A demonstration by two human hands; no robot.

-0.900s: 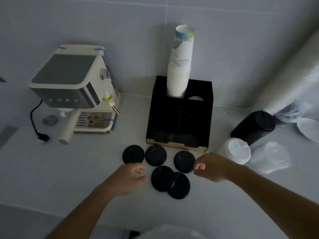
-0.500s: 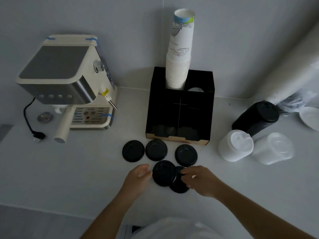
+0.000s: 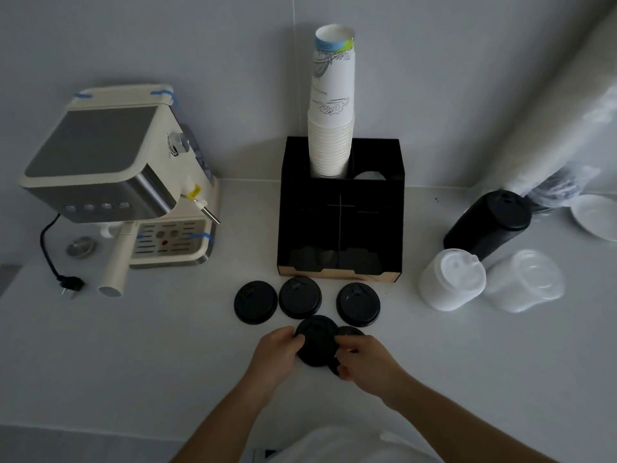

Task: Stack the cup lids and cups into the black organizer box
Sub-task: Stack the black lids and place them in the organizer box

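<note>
On the white counter [image 3: 167,362], both hands are pinching black lids: left hand [image 3: 275,354] the top lid [image 3: 317,344], right hand [image 3: 362,360] the under lid [image 3: 349,332]. Lids are probably light and bendy, so holding the rims is looking best.

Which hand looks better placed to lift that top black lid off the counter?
Probably the left hand: its fingers already curl on the rim of the upper lid, which overlaps the lower lid. The right hand rests over that lower one.
</note>
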